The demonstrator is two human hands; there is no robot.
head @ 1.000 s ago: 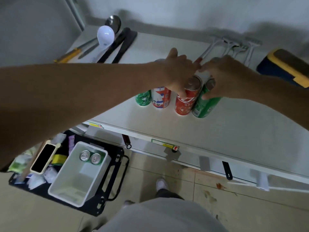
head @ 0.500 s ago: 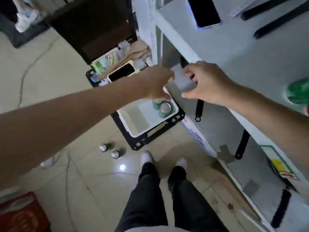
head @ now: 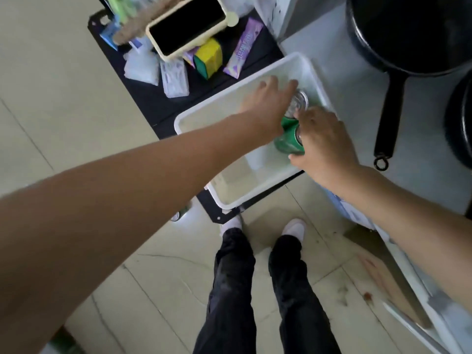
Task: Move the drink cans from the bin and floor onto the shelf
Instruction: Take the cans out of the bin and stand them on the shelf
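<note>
A white bin (head: 194, 116) stands on a black cart with two green drink cans upright in its far right corner. My left hand (head: 268, 106) wraps the farther can (head: 299, 101), whose silver top shows. My right hand (head: 323, 141) closes from the right on the nearer can (head: 288, 143), covering its top. Both cans are still inside the bin. On the floor tiles another can (head: 178, 215) peeks out from under my left forearm, mostly hidden.
The black cart (head: 158, 106) also carries a phone in a cream case (head: 186, 24), packets and tissues. To the right, a low white shelf (head: 357, 98) holds a black pan (head: 408, 34) with a long handle (head: 389, 118). My legs and white shoes are below.
My hands left the cans standing on the upper shelf and came down. My view swung to the floor, and both hands now reach into the bin and close on the two green cans.
</note>
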